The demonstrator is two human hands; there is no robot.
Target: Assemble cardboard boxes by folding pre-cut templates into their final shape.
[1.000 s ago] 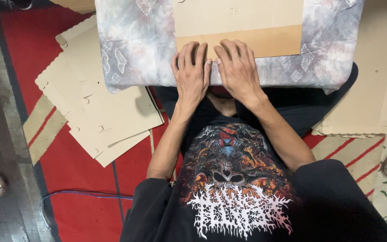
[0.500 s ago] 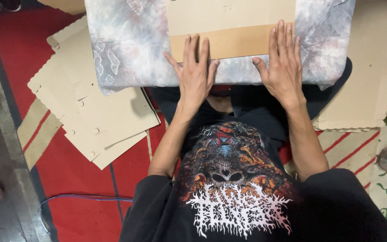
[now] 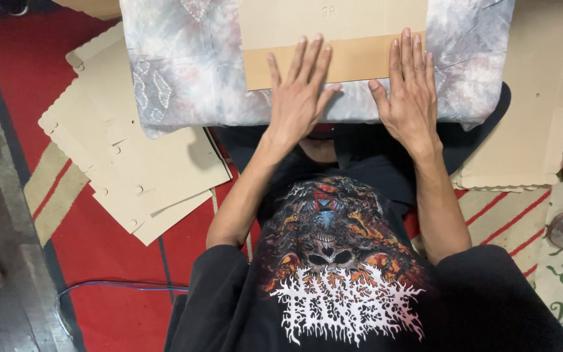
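The two hands have been drawn apart along the near edge of a folded cardboard sheet (image 3: 333, 42): a second ago they were pressed side by side at its middle, half a second ago the right hand (image 3: 410, 98) had been slid out toward the right end, and now the left hand (image 3: 300, 98) is laid flat slightly left of centre while the right is laid flat well to its right. Both are held with fingers straight and spread, palms down, nothing being gripped; the fingertips rest on the darker folded-over strip of the cardboard and the heels of the palms on the grey-and-white patterned cloth (image 3: 184, 78) that is spread beneath it over the lap. The outward sweep suggests that the crease is being flattened along its length. The cardboard lies across the upper middle of the view, its far part cut off by the frame. A stack of scallop-edged cardboard pieces (image 3: 135, 176) is seen on the red mat (image 3: 27, 72) to the left, and further cardboard (image 3: 522, 143) to the right.
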